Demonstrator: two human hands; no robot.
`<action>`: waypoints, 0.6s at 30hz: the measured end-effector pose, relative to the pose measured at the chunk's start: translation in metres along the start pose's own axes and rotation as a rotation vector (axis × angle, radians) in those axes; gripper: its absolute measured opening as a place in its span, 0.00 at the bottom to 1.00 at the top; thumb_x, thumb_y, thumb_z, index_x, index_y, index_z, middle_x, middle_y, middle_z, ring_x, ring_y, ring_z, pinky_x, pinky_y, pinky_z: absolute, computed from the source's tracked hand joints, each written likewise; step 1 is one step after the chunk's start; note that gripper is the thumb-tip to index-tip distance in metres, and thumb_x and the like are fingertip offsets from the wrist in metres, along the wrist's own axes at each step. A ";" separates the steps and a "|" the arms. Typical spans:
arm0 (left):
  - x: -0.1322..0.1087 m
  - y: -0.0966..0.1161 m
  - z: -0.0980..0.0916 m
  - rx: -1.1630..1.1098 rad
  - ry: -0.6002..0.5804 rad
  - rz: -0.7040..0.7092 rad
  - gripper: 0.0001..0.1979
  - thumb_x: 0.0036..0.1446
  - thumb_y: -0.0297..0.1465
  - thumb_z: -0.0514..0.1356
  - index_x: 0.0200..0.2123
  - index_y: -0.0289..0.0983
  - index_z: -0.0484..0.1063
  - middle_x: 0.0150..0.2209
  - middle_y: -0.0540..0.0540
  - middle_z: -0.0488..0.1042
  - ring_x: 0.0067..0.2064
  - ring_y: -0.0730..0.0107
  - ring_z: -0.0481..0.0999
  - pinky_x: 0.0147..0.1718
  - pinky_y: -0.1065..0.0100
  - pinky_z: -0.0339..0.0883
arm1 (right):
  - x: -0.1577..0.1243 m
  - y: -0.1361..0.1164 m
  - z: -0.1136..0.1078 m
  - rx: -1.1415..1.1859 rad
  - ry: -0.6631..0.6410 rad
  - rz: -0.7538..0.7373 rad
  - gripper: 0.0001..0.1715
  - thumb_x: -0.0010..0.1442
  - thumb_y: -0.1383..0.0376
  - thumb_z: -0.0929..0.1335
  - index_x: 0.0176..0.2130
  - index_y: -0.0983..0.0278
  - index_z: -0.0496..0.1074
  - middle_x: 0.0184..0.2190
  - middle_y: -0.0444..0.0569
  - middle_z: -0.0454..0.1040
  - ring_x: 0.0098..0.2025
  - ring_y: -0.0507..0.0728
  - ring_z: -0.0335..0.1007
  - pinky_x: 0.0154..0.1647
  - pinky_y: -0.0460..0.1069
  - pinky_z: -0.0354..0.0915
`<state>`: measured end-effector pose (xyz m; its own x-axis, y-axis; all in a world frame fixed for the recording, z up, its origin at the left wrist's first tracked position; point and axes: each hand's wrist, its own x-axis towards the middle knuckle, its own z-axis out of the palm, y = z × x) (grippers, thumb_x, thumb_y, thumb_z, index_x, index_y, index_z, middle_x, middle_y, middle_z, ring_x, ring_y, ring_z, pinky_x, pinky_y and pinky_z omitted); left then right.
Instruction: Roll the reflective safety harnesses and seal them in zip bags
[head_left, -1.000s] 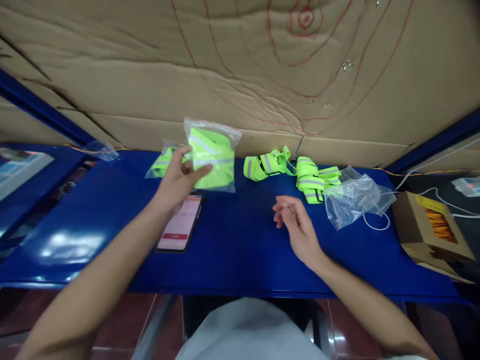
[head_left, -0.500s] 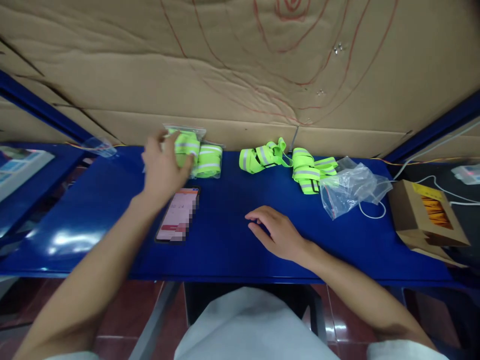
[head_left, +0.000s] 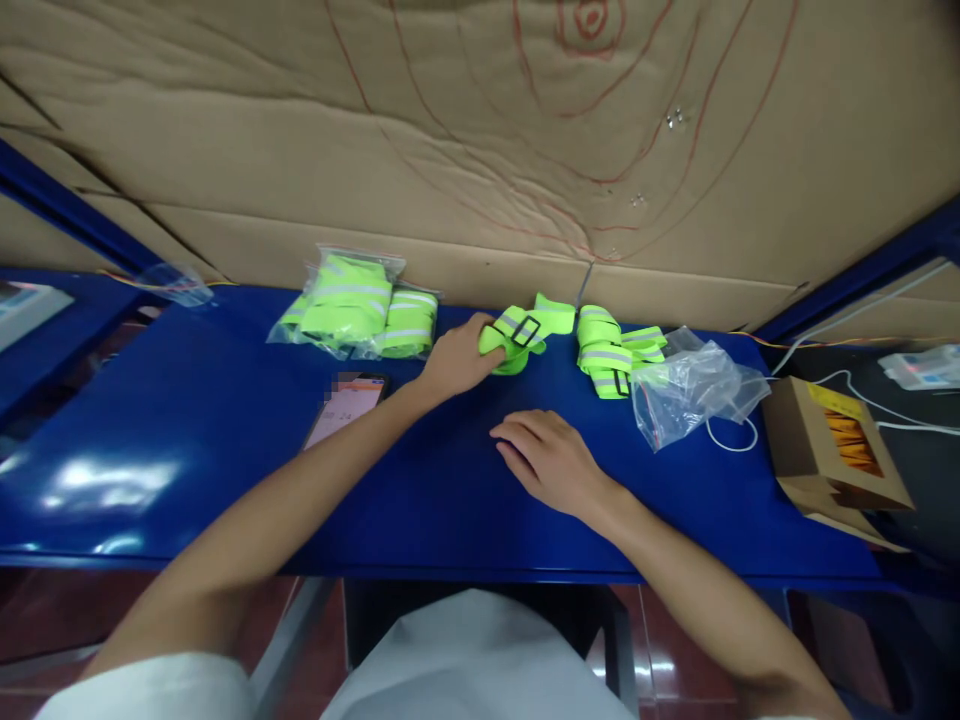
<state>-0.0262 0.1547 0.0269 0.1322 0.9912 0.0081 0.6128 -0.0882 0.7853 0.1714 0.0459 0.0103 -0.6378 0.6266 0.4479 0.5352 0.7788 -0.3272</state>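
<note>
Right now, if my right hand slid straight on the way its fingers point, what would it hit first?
Most likely your own left forearm, which crosses just beyond the right hand, reaching to the strap. The phone lies further on. Forearm height above the table is unclear.

head cam | faces forward-down | close over blue table [head_left: 187, 420] | edges apparently warped

the left hand [head_left: 454, 358] grips a loose neon-green reflective strap [head_left: 523, 332] at the far middle of the blue table [head_left: 187, 440]. the right hand [head_left: 546, 460] lies flat nearer. bagged straps [head_left: 352, 305] sit far left, a phone [head_left: 343, 405] beside the forearm.
</note>
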 end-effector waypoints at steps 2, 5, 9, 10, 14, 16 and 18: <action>-0.026 -0.006 -0.004 -0.187 -0.049 -0.067 0.25 0.59 0.43 0.62 0.54 0.34 0.73 0.52 0.38 0.79 0.55 0.47 0.76 0.59 0.52 0.66 | 0.000 -0.004 -0.004 0.009 0.102 0.047 0.14 0.72 0.66 0.65 0.56 0.63 0.70 0.52 0.55 0.76 0.53 0.60 0.74 0.53 0.56 0.69; -0.063 -0.012 -0.008 -0.484 -0.209 -0.187 0.28 0.57 0.51 0.62 0.49 0.34 0.77 0.45 0.40 0.82 0.47 0.53 0.81 0.47 0.60 0.73 | -0.001 -0.014 -0.009 0.064 0.238 0.140 0.22 0.70 0.66 0.67 0.61 0.62 0.65 0.59 0.59 0.69 0.64 0.63 0.67 0.62 0.59 0.68; -0.089 -0.019 -0.008 -0.772 -0.373 -0.343 0.27 0.51 0.51 0.66 0.39 0.31 0.80 0.35 0.38 0.83 0.37 0.56 0.82 0.38 0.63 0.74 | 0.001 -0.018 -0.013 0.108 0.241 0.244 0.33 0.68 0.60 0.70 0.67 0.59 0.58 0.66 0.62 0.60 0.71 0.68 0.58 0.69 0.66 0.63; -0.091 -0.021 -0.008 -0.827 -0.393 -0.369 0.27 0.51 0.51 0.67 0.38 0.31 0.80 0.34 0.38 0.83 0.36 0.58 0.81 0.37 0.64 0.74 | 0.002 -0.017 -0.013 0.115 0.217 0.250 0.36 0.68 0.59 0.71 0.69 0.58 0.56 0.67 0.62 0.58 0.72 0.68 0.57 0.69 0.67 0.62; -0.098 -0.023 -0.006 -1.023 -0.377 -0.423 0.28 0.52 0.52 0.69 0.43 0.34 0.80 0.37 0.42 0.82 0.39 0.63 0.81 0.40 0.68 0.74 | 0.006 -0.008 -0.012 0.190 0.149 0.243 0.41 0.67 0.59 0.71 0.71 0.57 0.51 0.71 0.62 0.54 0.75 0.69 0.52 0.71 0.68 0.62; -0.101 -0.022 -0.004 -1.125 -0.285 -0.432 0.25 0.53 0.48 0.72 0.48 0.38 0.78 0.40 0.46 0.81 0.40 0.68 0.80 0.39 0.72 0.74 | 0.006 -0.006 -0.011 0.204 0.133 0.253 0.41 0.66 0.60 0.72 0.70 0.58 0.53 0.71 0.62 0.53 0.76 0.70 0.49 0.71 0.68 0.62; -0.103 -0.021 -0.002 -1.178 -0.177 -0.438 0.24 0.54 0.45 0.73 0.50 0.41 0.75 0.41 0.50 0.80 0.38 0.72 0.78 0.37 0.74 0.72 | 0.005 -0.005 -0.010 0.213 0.138 0.259 0.38 0.65 0.62 0.72 0.68 0.59 0.56 0.71 0.62 0.51 0.75 0.70 0.52 0.71 0.68 0.63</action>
<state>-0.0536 0.0546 0.0109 0.2526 0.8803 -0.4015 -0.4177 0.4735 0.7755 0.1705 0.0447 0.0226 -0.4073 0.8053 0.4308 0.5327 0.5926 -0.6042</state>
